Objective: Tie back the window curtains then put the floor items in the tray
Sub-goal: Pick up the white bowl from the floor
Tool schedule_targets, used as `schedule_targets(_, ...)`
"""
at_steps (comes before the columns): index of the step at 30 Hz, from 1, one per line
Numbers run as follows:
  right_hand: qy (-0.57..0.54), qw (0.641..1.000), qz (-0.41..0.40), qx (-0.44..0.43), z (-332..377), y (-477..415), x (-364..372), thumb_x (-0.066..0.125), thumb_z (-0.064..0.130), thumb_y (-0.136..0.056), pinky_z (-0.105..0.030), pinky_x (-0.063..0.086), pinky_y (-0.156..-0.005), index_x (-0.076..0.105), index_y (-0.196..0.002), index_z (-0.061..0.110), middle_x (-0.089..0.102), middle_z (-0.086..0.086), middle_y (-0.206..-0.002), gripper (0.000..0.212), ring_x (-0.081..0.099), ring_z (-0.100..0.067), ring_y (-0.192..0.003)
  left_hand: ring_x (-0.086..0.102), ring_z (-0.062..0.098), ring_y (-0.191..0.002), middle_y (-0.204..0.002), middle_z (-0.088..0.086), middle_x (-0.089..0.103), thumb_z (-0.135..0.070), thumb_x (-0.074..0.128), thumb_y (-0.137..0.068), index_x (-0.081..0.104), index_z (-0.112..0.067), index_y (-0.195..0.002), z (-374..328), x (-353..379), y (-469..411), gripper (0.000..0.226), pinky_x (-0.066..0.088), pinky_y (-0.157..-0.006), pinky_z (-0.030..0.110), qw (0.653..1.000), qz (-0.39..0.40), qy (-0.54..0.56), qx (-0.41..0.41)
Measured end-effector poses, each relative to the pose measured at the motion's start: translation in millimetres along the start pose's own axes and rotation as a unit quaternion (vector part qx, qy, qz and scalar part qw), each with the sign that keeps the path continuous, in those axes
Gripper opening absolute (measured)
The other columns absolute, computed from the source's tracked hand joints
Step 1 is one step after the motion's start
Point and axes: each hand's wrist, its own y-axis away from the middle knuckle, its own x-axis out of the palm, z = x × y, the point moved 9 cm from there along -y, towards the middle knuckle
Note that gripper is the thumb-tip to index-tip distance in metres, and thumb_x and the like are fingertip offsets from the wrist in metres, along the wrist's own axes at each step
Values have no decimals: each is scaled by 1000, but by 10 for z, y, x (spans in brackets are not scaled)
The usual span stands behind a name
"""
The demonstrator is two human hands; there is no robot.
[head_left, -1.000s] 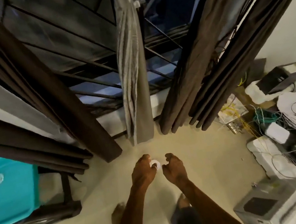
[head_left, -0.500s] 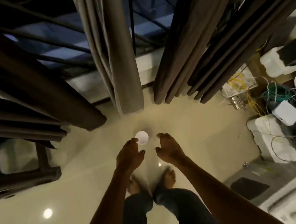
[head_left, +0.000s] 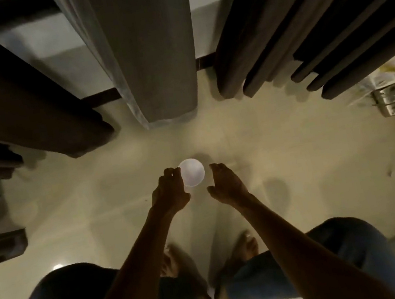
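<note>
Over the beige floor [head_left: 296,159], left hand [head_left: 171,192] fingers [head_left: 170,173] are curling against the round white disc [head_left: 193,175] rim; right hand [head_left: 225,183] fingers, spread beside it, should be cupping opposite.

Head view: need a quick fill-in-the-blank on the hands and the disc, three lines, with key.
1. The left hand has its fingertips at the edge of a round, ____ disc.
2. The right hand is apart from the disc and holds ____.
3. Both feet are ____, without shoes.

Missing words: white; nothing; bare.
</note>
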Motion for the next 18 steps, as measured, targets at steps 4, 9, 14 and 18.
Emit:
schedule_targets(4, 9, 1000, -2, -30, -227, -621, 448, 73, 13, -83, -38, 53, -89, 42, -144, 10, 53, -12, -139, 68, 54, -30, -126, 41, 33, -135, -154, 11, 27, -33, 87, -73, 21, -9, -152, 221, 504, -596, 105, 51, -95, 47, 999, 32, -39, -1)
schedule_targets(9, 29, 998, -8, -54, -350, -990, 799, 81, 14, -75, -43, 56, -92, 37, -145, 6, 46, -12, -144, 83, 48, -29, -131, 38, 36, -139, -157, 15, 23, -40, 92, -66, 6, -4, -155, 357, 859, -1015, 128, 46, -104, 51, 998, 36, -55, -10)
schedule_targets(14, 27, 995, -15, -98, -332, -1178, 926, 84, 13, -74, -43, 55, -94, 28, -151, 4, 39, -12, -149, 95, 43, -30, -134, 40, 35, -140, -159, 13, 24, -33, 91, -69, 2, -7, -157, 340, 1090, -1209, 128, 46, -107, 50, 999, 36, 4, -12)
schedule_targets(18, 46, 994, -9, -98, -326, -1334, 1025, 73, 17, -90, -33, 47, -105, 33, -149, -1, 43, -19, -148, 73, 45, -32, -134, 45, 34, -133, -155, 16, 28, -19, 82, -77, 11, -5, -154, 335, 1086, -1340, 105, 47, -100, 44, 999, -10, 38, -18)
